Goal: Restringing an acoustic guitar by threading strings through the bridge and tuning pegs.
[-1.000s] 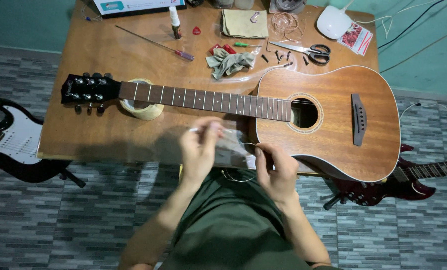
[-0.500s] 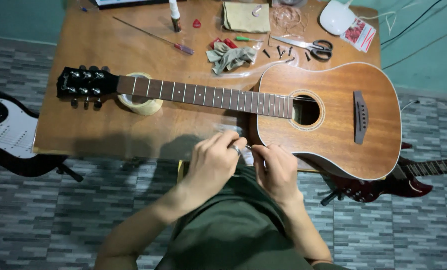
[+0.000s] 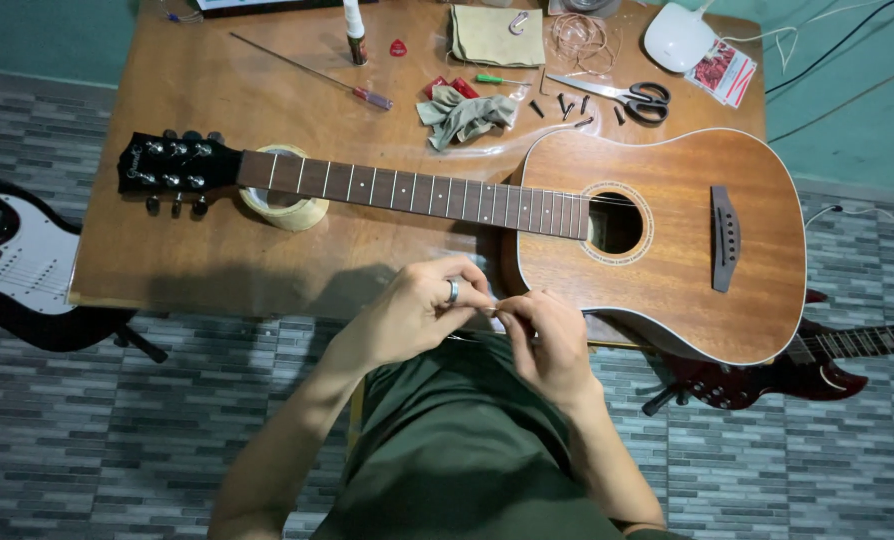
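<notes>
Bare forearms, dark ring on left grip [image 3: 422, 310], seemingly olive-green trousers

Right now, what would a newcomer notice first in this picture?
First, the brown acoustic guitar lying flat across the wooden table, its neck resting on a roll of tape. Then the left hand and right hand meeting at the table's near edge, fingers pinching something thin. Electric guitars lie on the floor at both sides.

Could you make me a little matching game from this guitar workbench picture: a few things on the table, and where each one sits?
Things:
1. tape roll
2. scissors
3. grey cloth
4. red pick

Places:
A. beside the small black pins
B. under the guitar neck
C. by the white tube at the table's far edge
D. by the green-handled tool

Pairs: 1-B, 2-A, 3-D, 4-C
</notes>
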